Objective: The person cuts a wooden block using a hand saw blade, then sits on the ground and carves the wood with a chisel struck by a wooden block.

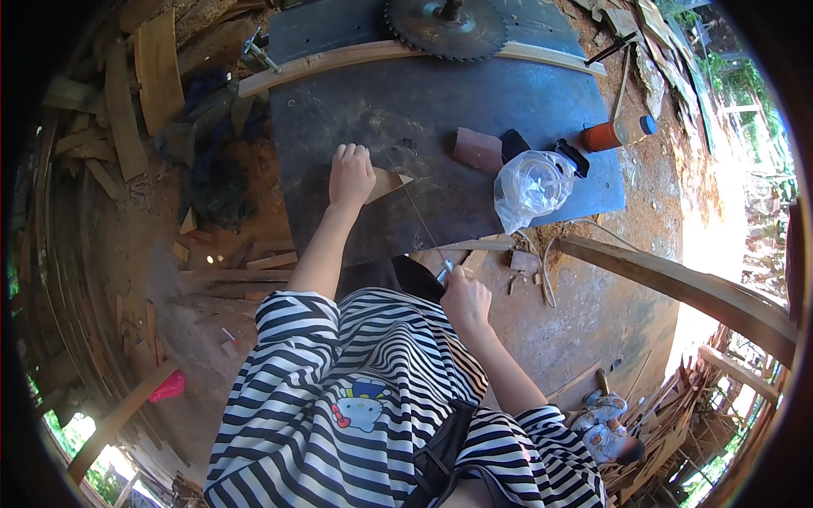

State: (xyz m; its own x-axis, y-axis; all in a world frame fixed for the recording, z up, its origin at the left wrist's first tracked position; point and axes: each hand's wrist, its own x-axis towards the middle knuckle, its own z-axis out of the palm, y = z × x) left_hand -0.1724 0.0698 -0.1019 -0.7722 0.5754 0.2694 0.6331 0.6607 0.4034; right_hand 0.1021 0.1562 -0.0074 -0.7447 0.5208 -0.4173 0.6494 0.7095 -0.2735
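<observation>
My left hand (351,176) is at the middle of the dark tabletop (339,229), fingers curled down onto a small pointed wood piece (387,184). The tip of that piece sticks out to the right of the hand. Close to the table's near edge, my right hand (467,300) is closed around the light-coloured handle (446,269) of a thin tool. From it a fine, wire-like line (417,210) runs up and left past the wood piece. Whether the line touches the wood, I cannot tell.
A toothed circular saw blade (449,25) stands at the far edge by a clamped wooden strip (339,59). To the right are a clear plastic bag (532,188), a brown block (477,150) and an orange bottle (618,134). Another person (603,427) is at lower right by scrap wood.
</observation>
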